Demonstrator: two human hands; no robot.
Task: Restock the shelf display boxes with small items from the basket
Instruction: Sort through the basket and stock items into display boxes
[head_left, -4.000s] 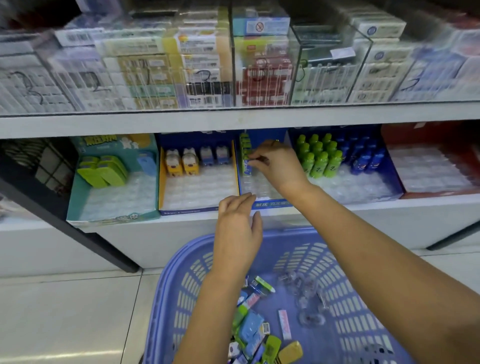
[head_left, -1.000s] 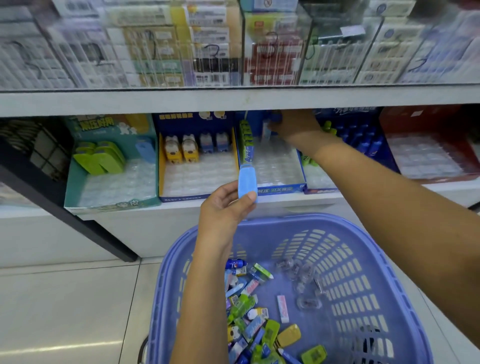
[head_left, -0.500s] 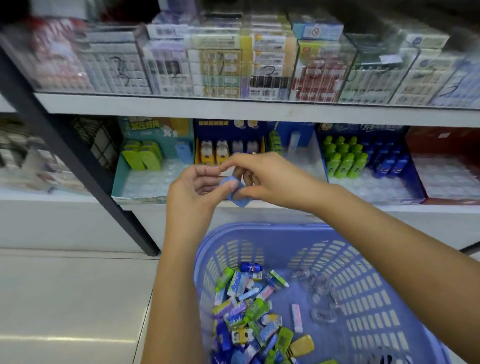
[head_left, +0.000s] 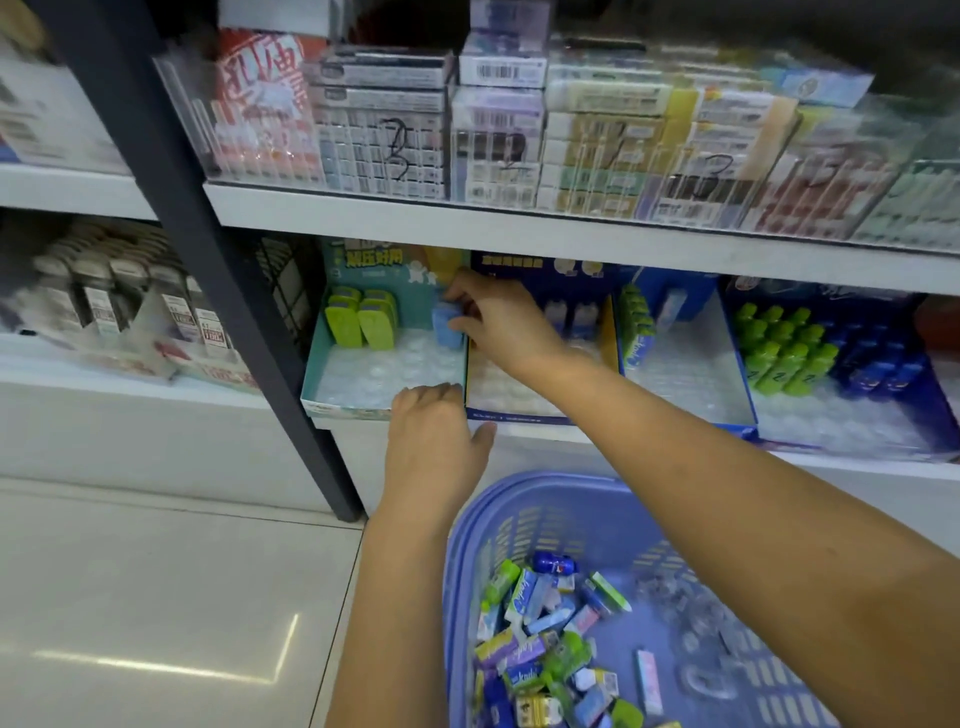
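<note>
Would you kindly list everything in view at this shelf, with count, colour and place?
teal display box: one, teal, leftmost on the lower shelf
green items: about four, green, back left of the teal display box
light blue item: one, light blue, back right of the teal display box
other display boxes: three, navy and blue, right of the teal display box
bottles: several, green and blue, in the rightmost blue box
basket: one, lavender, below the shelf
small items: many, mixed colours, in the basket
boxed packs: many, mixed colours, upper shelf
left hand: one, touching the teal display box's front rim
right hand: one, pinching the light blue item
</note>
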